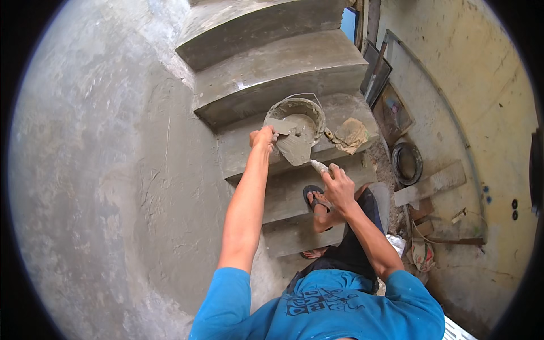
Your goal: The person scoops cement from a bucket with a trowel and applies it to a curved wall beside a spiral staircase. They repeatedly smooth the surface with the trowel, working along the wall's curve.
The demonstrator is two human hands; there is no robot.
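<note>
A bucket (318, 118) with a wire handle stands on a concrete step, its wall coated in cement and wet grey mortar inside. My left hand (263, 137) is closed around a flat scraper (281, 126), whose blade reaches over the bucket's near left rim. My right hand (339, 186) grips the pale handle of a trowel (295, 150). Mortar covers the trowel's pointed blade, which lies at the bucket's near edge, just below the scraper. Whether the two blades touch, I cannot tell. Beside the bucket lies a crumpled brown paper piece (351, 136).
Concrete stairs (272, 54) climb ahead. On the left, the wall (175, 198) carries a darker, damp-looking mortar patch. Along the right wall are a coiled black hose or tyre (407, 163), a board (430, 184), leaning frames (392, 113) and debris. My sandalled feet (318, 204) stand on lower steps.
</note>
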